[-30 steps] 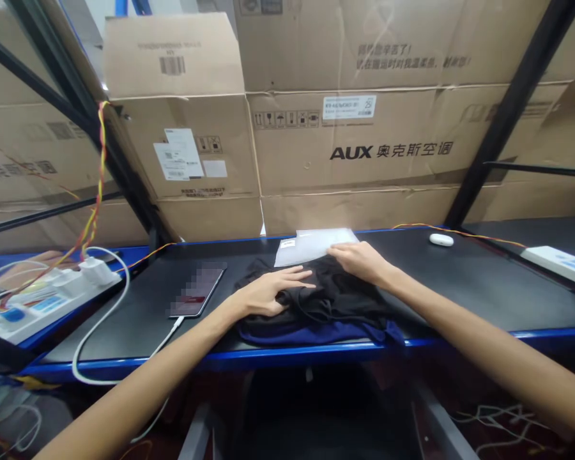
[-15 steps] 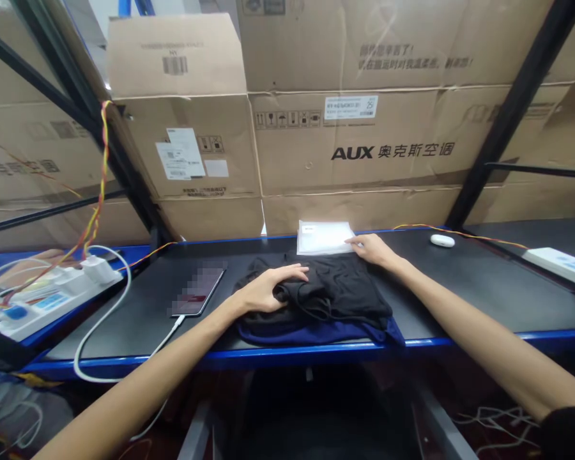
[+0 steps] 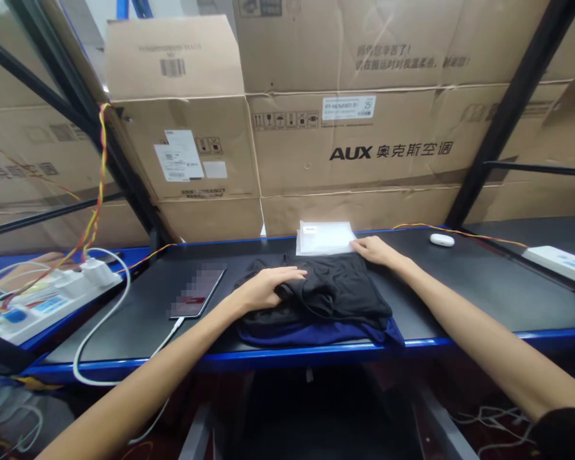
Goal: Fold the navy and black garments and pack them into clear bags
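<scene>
Head view: a left hand (image 3: pixel 267 289) curves, fingers together, over a black garment (image 3: pixel 352 291) at the table's (image 3: pixel 441 297) near edge; the right hand (image 3: pixel 376 249) touches a translucent plastic bag (image 3: pixel 323 240) just beyond, either grip unclear. Left lies a smartphone (image 3: pixel 200 292); far right, a white earbud case (image 3: pixel 441 240).

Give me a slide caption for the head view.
Left hand on black cloth, right hand at the edge of a pale packet.
</scene>
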{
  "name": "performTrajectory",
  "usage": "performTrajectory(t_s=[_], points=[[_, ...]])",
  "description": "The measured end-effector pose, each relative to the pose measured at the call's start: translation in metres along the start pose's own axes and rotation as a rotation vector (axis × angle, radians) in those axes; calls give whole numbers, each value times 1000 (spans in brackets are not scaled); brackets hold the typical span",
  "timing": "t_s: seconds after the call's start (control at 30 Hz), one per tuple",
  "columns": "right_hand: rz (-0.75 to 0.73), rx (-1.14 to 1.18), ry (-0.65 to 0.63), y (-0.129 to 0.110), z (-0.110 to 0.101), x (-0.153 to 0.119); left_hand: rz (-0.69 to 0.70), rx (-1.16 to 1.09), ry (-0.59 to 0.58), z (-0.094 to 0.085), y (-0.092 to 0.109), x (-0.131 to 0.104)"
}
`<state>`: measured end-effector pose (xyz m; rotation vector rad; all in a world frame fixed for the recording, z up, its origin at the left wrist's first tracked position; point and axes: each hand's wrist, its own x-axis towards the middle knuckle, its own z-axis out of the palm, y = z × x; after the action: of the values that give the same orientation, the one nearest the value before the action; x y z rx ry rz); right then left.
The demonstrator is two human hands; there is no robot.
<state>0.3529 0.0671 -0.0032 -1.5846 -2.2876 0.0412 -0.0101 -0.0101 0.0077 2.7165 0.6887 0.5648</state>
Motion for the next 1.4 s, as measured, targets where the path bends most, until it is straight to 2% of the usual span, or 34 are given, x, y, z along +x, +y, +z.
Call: performTrajectory(t_s=[0.13,0.23,0.3,0.4,0.47,0.53,0.6,0.67,0.8,0.87,0.93,1.03,1.2,1.3,1.4], points=[[12,-29,19,-3,-6,-2,-35,112,5,-14,12,6],[8,-39,74,-9,-12,-4,-134,287,21,-24,28,17],[-55,-22,143,-17,-14,-9,-223,431,36,-25,40,27],[-213,9,177,-31,-12,-21,-324,600,52,-12,55,45],[-303,7,105,-39,-8,-33,-334,652,21,4,62,56],[-328,-6,34,-43,-3,-44,-293,663,-46,20,65,62],[-311,-11,-23,-43,0,-54,-257,648,-94,29,65,63],[-296,5,-65,-40,2,-62,-241,597,-109,28,61,59],[-296,85,-97,-33,-1,-71,-162,410,-147,1,49,44],[-294,114,-97,-30,-2,-73,-70,294,-250,-14,41,38],[-294,125,-103,-28,-2,-76,-20,225,-296,-25,33,35],[-289,135,-119,-27,-1,-78,-13,202,-260,-28,20,38],[-266,132,-147,-28,0,-78,19,255,-190,-14,9,45],[-267,146,-134,-29,0,-78,-23,353,-123,-10,16,50],[-257,181,-85,-31,-2,-77,-127,435,-24,-11,35,59]])
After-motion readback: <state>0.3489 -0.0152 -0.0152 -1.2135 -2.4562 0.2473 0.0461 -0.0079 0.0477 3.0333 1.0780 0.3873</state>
